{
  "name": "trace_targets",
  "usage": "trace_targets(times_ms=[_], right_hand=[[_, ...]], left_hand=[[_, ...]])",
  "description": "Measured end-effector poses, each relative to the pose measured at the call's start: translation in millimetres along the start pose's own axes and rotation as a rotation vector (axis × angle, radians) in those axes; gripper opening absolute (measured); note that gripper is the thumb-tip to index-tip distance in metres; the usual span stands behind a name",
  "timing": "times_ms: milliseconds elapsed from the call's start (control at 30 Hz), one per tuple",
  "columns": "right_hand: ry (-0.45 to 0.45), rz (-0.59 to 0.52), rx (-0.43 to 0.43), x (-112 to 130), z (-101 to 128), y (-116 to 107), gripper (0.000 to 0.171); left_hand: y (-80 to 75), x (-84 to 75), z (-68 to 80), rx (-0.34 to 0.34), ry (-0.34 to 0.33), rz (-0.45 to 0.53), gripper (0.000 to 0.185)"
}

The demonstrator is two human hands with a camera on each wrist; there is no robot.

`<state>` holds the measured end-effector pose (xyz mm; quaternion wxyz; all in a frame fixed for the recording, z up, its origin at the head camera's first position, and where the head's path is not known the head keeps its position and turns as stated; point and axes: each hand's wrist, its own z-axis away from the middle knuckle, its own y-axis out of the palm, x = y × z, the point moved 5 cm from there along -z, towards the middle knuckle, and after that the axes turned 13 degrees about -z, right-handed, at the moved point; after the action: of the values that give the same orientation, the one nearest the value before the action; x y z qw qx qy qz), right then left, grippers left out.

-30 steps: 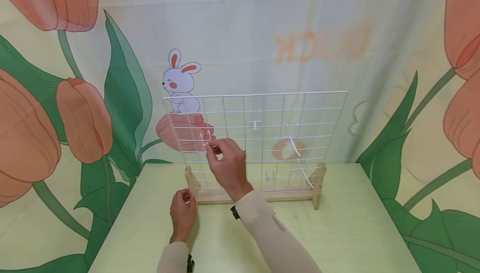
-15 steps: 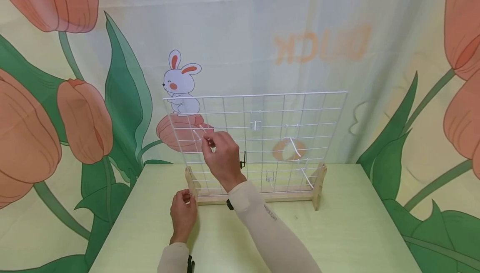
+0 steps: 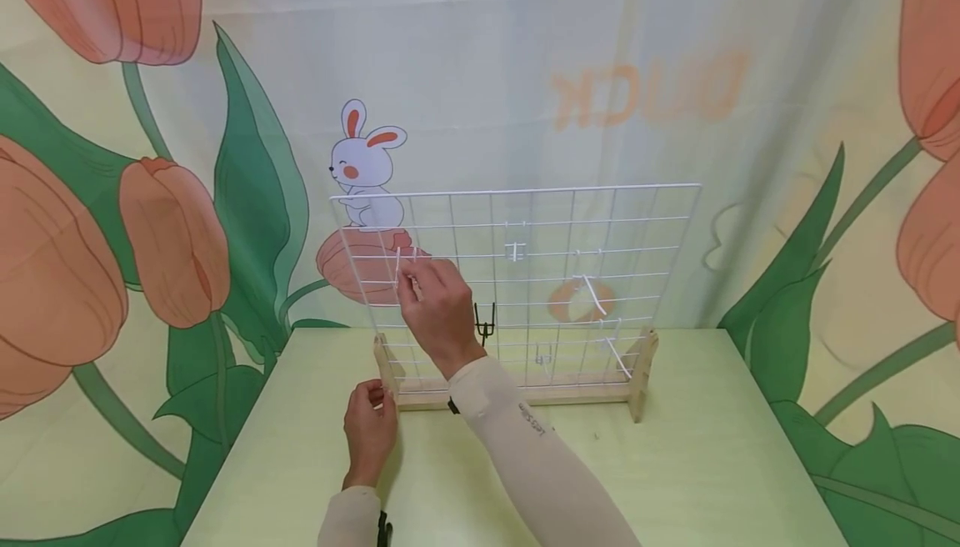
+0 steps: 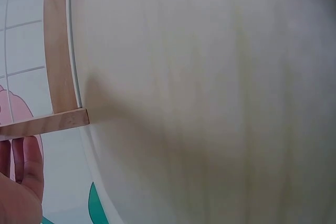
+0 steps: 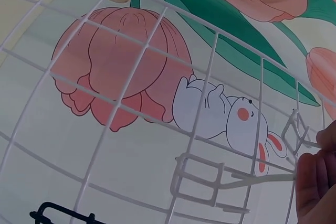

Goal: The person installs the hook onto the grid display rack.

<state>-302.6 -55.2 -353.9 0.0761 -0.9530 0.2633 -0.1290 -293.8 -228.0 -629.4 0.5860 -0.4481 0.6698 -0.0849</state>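
My right hand (image 3: pixel 438 305) pinches a white wire hook (image 3: pixel 398 263) at the left part of a white wire grid (image 3: pixel 551 191). In the right wrist view, the thumb and fingers (image 5: pixel 312 177) meet at this hook's (image 5: pixel 295 129) stem. A second white hook (image 5: pixel 197 182) appears below it there, its prong reaching toward the fingers. Whether the pinched hook is seated on the wires, I cannot tell. My left hand (image 3: pixel 370 430) holds the left wooden foot (image 3: pixel 385 361) of the grid's stand. In the left wrist view, its fingers (image 4: pixel 32 163) lie against the foot (image 4: pixel 58 121).
A black hook (image 3: pixel 485 326) hangs on the grid beside my right wrist. More white hooks hang further right: an upper one (image 3: pixel 514 252), a long-pronged one (image 3: pixel 592 293) and several lower. The stand's right foot (image 3: pixel 641 376) rests on the pale green table (image 3: pixel 675 464).
My right hand has moved slightly left and up along the grid; the white hook it holds has tilted and straightened. The black hook has come into sight. The left hand has stayed at the foot.
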Motion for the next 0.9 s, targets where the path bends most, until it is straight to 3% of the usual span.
trace_targets(times_ms=[367,900], right_hand=[[0.013,0.0,0.006,2.0,-1.2,7.2,0.006],[0.074,-0.072,0.042,-1.4,16.3,15.0,0.013]], left_hand=[[1.7,3.4,-2.2,-0.016,0.017,0.007,0.025],[0.3,3.2,-2.7,-0.003,0.013,0.013,0.025]])
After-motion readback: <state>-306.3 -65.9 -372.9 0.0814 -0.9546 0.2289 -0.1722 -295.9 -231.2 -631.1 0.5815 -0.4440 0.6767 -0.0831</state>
